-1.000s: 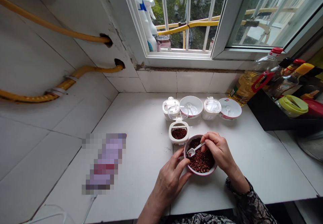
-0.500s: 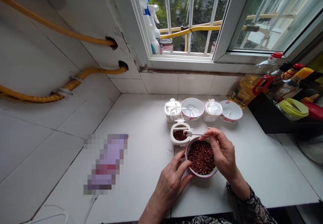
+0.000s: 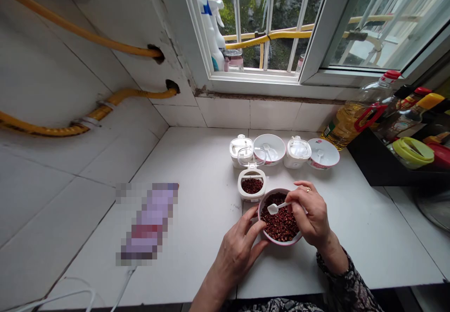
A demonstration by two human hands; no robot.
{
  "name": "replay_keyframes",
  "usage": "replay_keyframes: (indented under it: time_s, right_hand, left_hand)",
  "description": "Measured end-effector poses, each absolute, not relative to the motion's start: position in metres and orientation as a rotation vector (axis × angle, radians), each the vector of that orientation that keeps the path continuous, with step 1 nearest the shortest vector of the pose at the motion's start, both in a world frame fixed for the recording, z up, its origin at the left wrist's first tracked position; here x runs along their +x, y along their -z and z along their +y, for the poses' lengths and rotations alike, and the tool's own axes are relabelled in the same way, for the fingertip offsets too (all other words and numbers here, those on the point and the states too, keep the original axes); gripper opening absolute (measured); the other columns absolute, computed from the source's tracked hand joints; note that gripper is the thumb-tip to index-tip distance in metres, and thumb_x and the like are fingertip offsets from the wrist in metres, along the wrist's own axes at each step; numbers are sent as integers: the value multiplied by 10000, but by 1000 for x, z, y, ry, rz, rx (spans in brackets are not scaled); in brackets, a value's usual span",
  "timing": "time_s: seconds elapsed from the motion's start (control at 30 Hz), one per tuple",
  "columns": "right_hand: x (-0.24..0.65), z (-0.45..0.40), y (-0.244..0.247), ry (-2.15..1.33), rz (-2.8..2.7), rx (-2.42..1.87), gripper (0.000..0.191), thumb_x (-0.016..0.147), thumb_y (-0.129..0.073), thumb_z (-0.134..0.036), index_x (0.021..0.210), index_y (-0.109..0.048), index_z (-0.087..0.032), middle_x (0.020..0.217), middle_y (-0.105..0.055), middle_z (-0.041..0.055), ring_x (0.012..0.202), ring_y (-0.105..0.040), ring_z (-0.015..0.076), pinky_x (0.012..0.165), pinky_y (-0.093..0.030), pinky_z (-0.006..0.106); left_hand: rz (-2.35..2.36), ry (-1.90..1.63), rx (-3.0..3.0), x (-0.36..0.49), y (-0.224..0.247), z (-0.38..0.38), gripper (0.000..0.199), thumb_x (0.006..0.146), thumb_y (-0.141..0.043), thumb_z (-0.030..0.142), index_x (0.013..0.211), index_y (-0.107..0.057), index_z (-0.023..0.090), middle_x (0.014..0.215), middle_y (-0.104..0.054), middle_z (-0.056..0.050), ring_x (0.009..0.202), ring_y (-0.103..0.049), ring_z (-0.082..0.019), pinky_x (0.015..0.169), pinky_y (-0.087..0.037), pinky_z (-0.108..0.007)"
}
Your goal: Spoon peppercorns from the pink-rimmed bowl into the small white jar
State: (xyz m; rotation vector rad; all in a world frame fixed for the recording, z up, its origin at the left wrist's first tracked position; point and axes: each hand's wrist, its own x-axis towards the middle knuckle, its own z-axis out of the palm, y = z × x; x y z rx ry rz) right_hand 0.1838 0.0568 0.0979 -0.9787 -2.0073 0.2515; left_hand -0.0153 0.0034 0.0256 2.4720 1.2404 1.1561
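Note:
My left hand [image 3: 242, 244] grips the left rim of a white bowl with a pink edge [image 3: 284, 243], thumb near the rim and fingers around its side. Dark red peppercorns [image 3: 283, 225] fill much of the bowl. Between the fingertips of my right hand [image 3: 311, 211] is a small white plastic spoon [image 3: 277, 207], its scoop over the peppercorns and apparently bare. Just behind the bowl stands a white seasoning jar [image 3: 251, 194], its clear lid [image 3: 251, 157] flipped up. More peppercorns [image 3: 252, 186] lie inside that jar.
Behind are two closed white jars [image 3: 241, 151] [image 3: 298, 152] and two bowls with small spoons [image 3: 269, 138] [image 3: 325, 148]. An oil bottle [image 3: 342, 122] and a black rack of condiments [image 3: 372, 162] stand right. A blurred purple object [image 3: 154, 223] with a white cable lies left.
My right hand has brought the spoon from the open jar's mouth back over the bowl. The dark bits at its scoop are gone. My left hand keeps its hold on the bowl.

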Motion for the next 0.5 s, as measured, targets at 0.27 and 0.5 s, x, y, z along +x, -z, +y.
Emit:
replay_keyframes:
  time_s: [0.27,0.5]
  right_hand:
    - [181,59,-86,-626,-2007,-1160,220,849,-408,-115,743,-565,-227,549,-604,-46,591,-567,157,939,-406,409]
    - [188,57,-92,-955,-1580,-1393,200,817,-455,-250,698,-615,-226,504,-623,1,757,-609,227,769,-444,349]
  left_hand:
    - [1242,-1138,2471,-15,-26,3,217,966,-510,249,1167,-538,174,1294,-557,-177,1120,-636,-240,860,-584,-333]
    - [1234,-1144,2459,-15,-26,3,220,967,-507,247,1171,-537,170,1291,-553,-177,1103,-640,-235,852,-588,-334]
